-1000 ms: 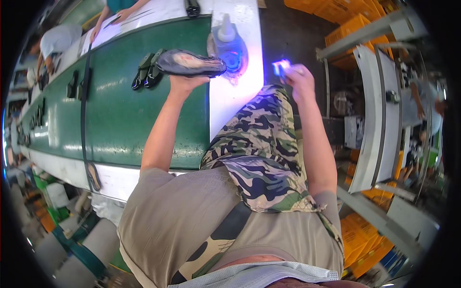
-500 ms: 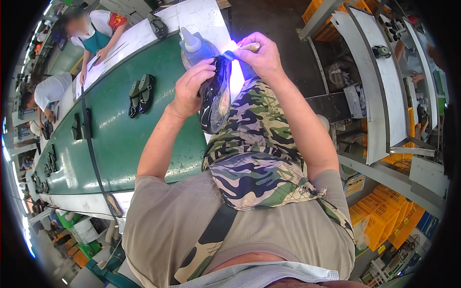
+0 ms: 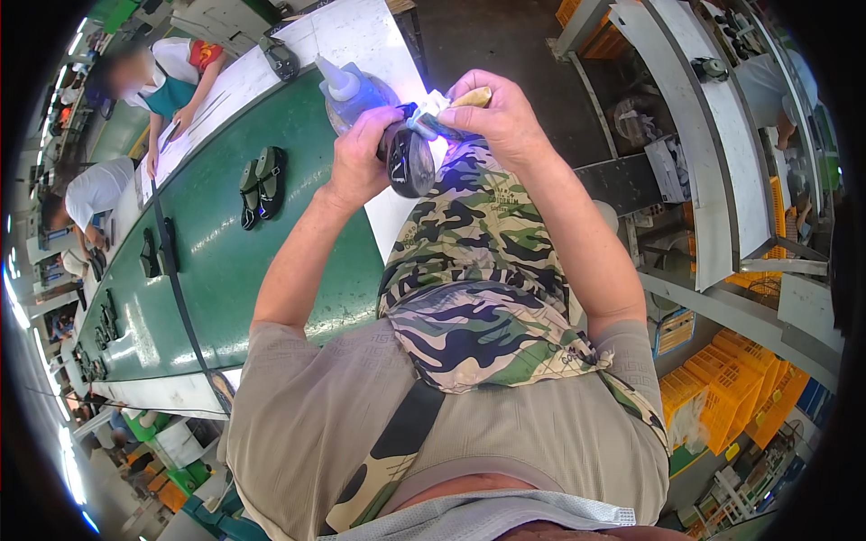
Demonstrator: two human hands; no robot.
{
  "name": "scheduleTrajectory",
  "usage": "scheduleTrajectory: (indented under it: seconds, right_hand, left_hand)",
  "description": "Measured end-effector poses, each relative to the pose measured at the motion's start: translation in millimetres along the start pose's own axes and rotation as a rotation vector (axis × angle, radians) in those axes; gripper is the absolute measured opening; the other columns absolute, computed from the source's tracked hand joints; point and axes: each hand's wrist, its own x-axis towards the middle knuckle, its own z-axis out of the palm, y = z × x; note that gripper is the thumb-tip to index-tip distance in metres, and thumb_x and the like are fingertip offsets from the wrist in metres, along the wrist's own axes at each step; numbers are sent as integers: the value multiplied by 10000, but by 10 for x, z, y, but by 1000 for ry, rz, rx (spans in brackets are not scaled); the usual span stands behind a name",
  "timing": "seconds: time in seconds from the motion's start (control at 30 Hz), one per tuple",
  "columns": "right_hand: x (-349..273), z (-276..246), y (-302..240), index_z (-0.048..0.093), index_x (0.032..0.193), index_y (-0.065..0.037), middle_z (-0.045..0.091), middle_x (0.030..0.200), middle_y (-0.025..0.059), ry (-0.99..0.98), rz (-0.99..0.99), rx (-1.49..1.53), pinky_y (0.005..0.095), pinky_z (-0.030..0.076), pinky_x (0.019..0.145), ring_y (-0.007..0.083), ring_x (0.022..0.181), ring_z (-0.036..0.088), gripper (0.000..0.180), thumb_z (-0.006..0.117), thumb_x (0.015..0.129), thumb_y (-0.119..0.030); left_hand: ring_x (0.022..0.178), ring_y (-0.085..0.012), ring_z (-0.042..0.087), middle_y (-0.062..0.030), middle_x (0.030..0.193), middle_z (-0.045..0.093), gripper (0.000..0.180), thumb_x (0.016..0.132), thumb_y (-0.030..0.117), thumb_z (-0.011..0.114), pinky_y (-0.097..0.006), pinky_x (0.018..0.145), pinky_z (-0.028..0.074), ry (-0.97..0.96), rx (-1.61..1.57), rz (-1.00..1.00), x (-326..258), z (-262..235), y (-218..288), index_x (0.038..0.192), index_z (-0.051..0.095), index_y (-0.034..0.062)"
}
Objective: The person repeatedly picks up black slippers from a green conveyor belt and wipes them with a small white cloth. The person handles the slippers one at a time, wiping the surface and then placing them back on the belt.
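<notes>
My left hand (image 3: 363,155) is closed round a black shoe (image 3: 410,167), held above the edge of the work surface with its rounded end toward me. My right hand (image 3: 501,117) pinches a short tan piece (image 3: 473,97), perhaps a tool handle; its other end is hidden. Against the far end of the shoe, by my right fingers, lies a pale bluish-white strip or cloth (image 3: 428,117); glare blurs its detail. Just beyond my left hand stands a translucent bottle with a pointed nozzle (image 3: 345,86). Bright violet-blue light falls on the shoe and fingertips.
A green conveyor belt (image 3: 307,216) to my left carries a pair of black sandals (image 3: 262,183) and several other shoes. Across it, a person in a green apron (image 3: 178,88) works at the white ledge. Metal racks (image 3: 695,153) and orange crates (image 3: 722,392) stand at right.
The shoe has tipped so its rounded end now faces me and appears shorter. My left hand has shifted up slightly; my right hand has moved a little right. The pale material shows more.
</notes>
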Motion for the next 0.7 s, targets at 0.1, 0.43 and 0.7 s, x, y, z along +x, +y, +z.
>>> scheduleTrajectory:
  seconds: [0.1,0.43,0.7]
  right_hand:
    - [-10,-8,-146,585,854,-21,604,763,35,-14,-29,-150,242,473,606,101,673,580,170,732,770,-35]
    - [126,-121,-248,598,855,-26,624,781,21,56,-297,-477,225,470,632,68,715,565,172,745,771,-56]
    - [165,-184,-135,546,817,-33,642,891,57,27,-364,-479,250,481,719,92,802,569,188,727,769,-23]
  left_hand:
    - [855,-284,664,-120,981,646,489,609,23,813,-354,715,552,-159,0,-127,7,4,8,1048,600,44]
    - [862,-175,621,-76,942,673,722,492,192,909,-320,819,497,-686,-509,-444,26,-109,-114,1116,598,0]
    - [888,-165,623,-80,985,667,679,573,188,900,-303,828,504,-748,-825,-632,-92,-50,-204,1130,587,-44]
